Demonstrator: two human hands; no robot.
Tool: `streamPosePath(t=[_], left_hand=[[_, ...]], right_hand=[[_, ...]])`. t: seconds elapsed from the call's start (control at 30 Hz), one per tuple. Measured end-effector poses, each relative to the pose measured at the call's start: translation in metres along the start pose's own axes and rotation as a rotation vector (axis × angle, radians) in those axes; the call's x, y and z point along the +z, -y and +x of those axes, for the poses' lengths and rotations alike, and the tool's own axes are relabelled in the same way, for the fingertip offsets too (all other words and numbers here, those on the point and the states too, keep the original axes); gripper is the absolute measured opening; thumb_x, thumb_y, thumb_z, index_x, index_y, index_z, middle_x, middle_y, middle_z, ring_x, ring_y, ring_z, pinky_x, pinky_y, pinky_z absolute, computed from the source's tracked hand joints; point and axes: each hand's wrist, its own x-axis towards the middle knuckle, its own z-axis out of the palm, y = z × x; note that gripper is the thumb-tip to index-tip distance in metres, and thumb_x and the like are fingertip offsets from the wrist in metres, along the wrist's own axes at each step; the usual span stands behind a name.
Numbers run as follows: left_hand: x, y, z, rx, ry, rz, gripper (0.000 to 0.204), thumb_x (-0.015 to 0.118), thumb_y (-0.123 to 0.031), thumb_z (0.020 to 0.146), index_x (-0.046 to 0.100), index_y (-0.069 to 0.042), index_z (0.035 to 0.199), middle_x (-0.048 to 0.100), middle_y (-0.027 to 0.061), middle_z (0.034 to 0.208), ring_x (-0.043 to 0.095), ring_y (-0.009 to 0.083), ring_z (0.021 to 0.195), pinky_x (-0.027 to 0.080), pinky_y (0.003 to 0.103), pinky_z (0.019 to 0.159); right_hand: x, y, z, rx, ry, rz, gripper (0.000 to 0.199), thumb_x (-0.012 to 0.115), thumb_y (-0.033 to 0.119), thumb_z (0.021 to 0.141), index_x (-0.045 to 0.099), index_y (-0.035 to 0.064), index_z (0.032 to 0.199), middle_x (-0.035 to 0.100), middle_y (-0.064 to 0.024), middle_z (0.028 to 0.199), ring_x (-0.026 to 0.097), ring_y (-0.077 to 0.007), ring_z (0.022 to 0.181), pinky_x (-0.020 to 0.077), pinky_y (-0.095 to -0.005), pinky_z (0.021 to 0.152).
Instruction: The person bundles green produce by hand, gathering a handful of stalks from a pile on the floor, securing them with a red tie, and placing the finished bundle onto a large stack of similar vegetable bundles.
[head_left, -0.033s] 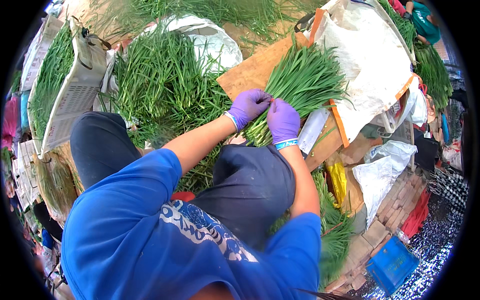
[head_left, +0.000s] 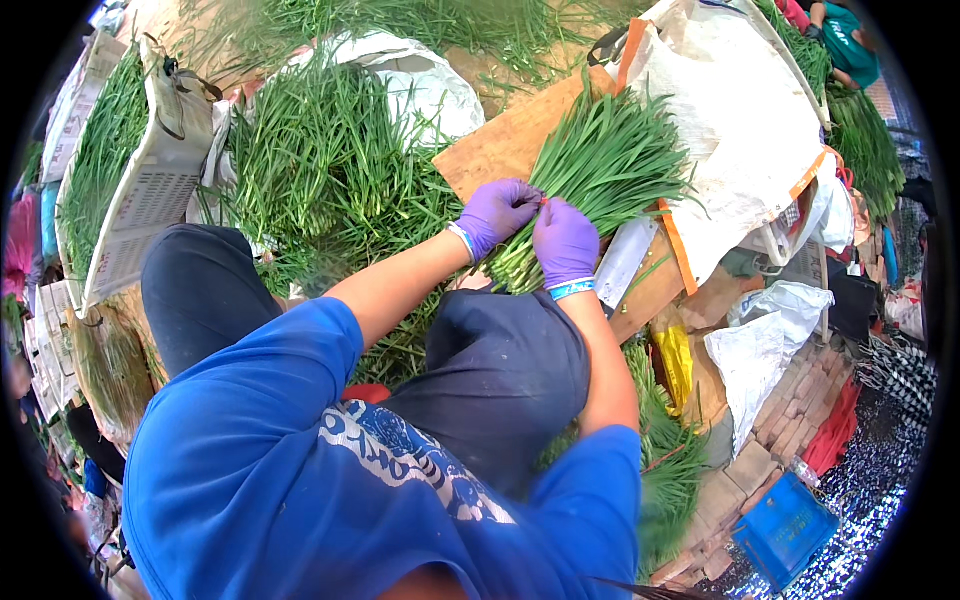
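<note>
A thick bundle of garlic chives (head_left: 615,155) lies across a wooden board (head_left: 495,150), its cut pale ends toward my knee. Both my hands wear purple gloves and meet over the bundle near its stem end. My left hand (head_left: 498,217) is closed in a pinch at the bundle's left side. Opposite it, my right hand (head_left: 567,243) is closed too, resting on the stems. Between the fingertips shows a bit of thin red tie (head_left: 543,201); most of it is hidden. Beside my right wrist, a broad knife blade (head_left: 626,262) lies on the board.
Loose chives (head_left: 330,160) are heaped at the left by a white plastic sack (head_left: 430,85). A white crate (head_left: 150,190) stands tilted at far left. A white woven bag (head_left: 735,120) covers the board's right side. A blue crate (head_left: 787,530) sits lower right. Another person (head_left: 848,45) works at upper right.
</note>
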Motion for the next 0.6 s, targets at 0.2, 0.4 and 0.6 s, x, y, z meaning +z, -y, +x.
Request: streamPosePath(t=[0.2,0.4,0.6], left_hand=[[-0.018,-0.004,0.005,-0.082,0.276,-0.363,0.036,0.055,-0.007,0.081,0.048,0.000,0.115,0.058,0.0038,0.101,0.051,0.0057,0.091,0.040,0.021,0.083],[-0.020,-0.007,0.015,-0.140,0.249,-0.202,0.027,0.057,-0.009,0.081,0.055,0.002,0.105,0.057,0.0063,0.107,0.051,0.0079,0.092,0.039,0.023,0.085],[-0.020,0.007,0.021,-0.169,0.255,-0.287,0.025,0.058,-0.006,0.078,0.056,0.006,0.100,0.057,0.0089,0.108,0.053,0.0100,0.095,0.040,0.023,0.086]], right_hand=[[-0.002,0.000,-0.001,0.055,0.004,0.077,0.016,0.047,0.018,0.078,0.053,0.0063,0.069,0.055,-0.0156,0.064,0.056,-0.0328,0.060,0.0444,-0.0422,0.055],[0.000,-0.002,0.003,0.034,0.014,0.070,0.017,0.047,0.019,0.077,0.053,0.0059,0.068,0.056,-0.0155,0.064,0.055,-0.0332,0.061,0.0439,-0.0424,0.055],[0.002,-0.002,0.006,0.053,0.022,0.089,0.020,0.049,0.022,0.077,0.055,0.0053,0.069,0.056,-0.0170,0.067,0.055,-0.0353,0.064,0.0434,-0.0433,0.057]])
